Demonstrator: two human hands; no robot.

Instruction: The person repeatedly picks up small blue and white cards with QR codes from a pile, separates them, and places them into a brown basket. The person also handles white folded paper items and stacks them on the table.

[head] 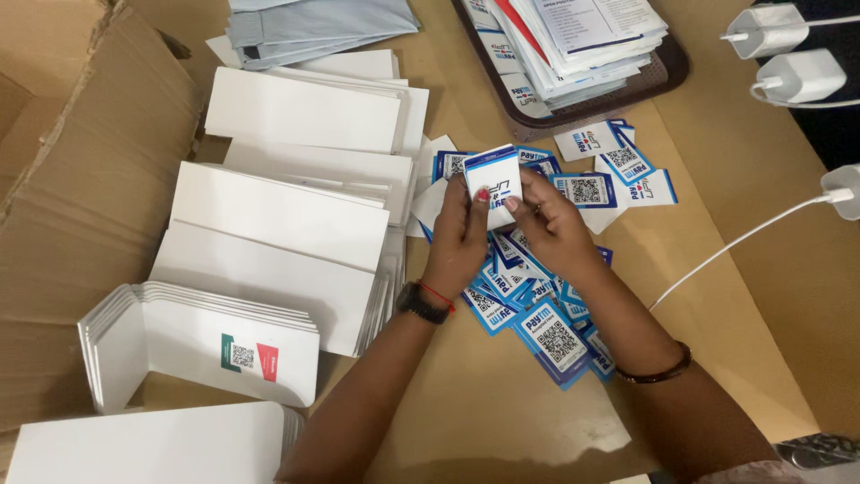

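Note:
Both my hands hold up a small white sticker card with a blue edge (pixel 493 170) over the middle of the brown table. My left hand (pixel 459 235) pinches its lower left side, and my right hand (pixel 548 220) pinches its lower right corner. Beneath my hands lies a loose heap of several blue-and-white code stickers (pixel 537 327). More of these stickers (pixel 618 166) are spread just beyond my right hand. I wear a black watch and red thread on the left wrist, and a dark bangle on the right.
Rows of white folded cards (pixel 278 215) lie to the left, with a standing bundle (pixel 206 345) at front left. An open cardboard box (pixel 81 179) borders the far left. A brown tray of leaflets (pixel 663 76) sits at the back. White chargers and cables (pixel 788 76) lie right.

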